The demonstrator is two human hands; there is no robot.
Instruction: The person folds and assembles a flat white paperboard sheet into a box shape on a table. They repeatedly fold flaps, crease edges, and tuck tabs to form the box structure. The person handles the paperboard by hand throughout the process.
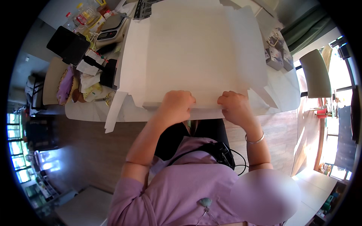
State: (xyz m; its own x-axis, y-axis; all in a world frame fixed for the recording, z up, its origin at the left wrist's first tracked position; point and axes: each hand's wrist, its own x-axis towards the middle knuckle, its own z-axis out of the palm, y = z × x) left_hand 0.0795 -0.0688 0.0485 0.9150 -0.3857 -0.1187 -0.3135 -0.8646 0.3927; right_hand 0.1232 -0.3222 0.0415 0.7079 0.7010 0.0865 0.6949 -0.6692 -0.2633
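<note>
white cardboard box blank [196, 49]: spread out on the pale table [86, 111], directly before the person, its front reaching close to the near table edge
near strip [205, 113]: narrow band along the blank's front, between and beneath the hands
left hand [178, 104]: fingers curled nearly closed, pinching the near strip left of its middle
right hand [233, 107]: fingers likewise curled in, pinching the strip farther right, apart from the left hand; a silver bangle [255, 139] circles the wrist
corner flaps: the left one [116, 112] sticks out past the table edge, the right one [265, 97] lies over the tabletop
left of the blank: digital kitchen scale [108, 34], black stand with a flat panel [68, 45]
right of the blank: small grey boxes [275, 59], grouped together
</note>
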